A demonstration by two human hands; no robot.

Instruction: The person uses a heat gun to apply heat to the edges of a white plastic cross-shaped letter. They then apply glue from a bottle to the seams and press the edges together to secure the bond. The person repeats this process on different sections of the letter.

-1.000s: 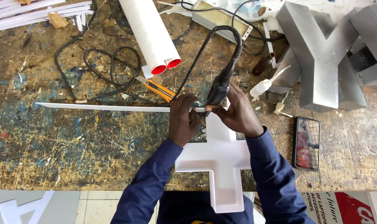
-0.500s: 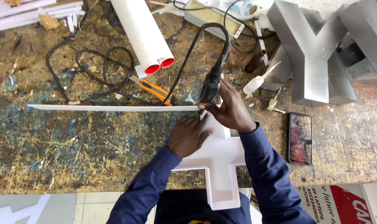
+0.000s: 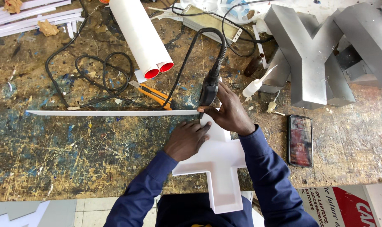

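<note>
white cross-shaped letter [image 3: 216, 162] | white strip [image 3: 111, 113] | black corded tool [image 3: 209, 89] | orange utility knife [image 3: 157, 96] | white rolls with red insides [image 3: 141, 38] | silver metal letters [image 3: 313, 54] | navy sleeves [image 3: 266, 176] | brown workbench flecked blue and yellow [image 3: 73, 159]

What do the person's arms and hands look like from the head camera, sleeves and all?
Both arms wear long dark blue sleeves, slightly creased, ending at the wrists. The left hand and right hand are bare: no gloves, and no rings or watch that I can see. The left sleeve and right sleeve match, as of one plain garment without markings.
</note>
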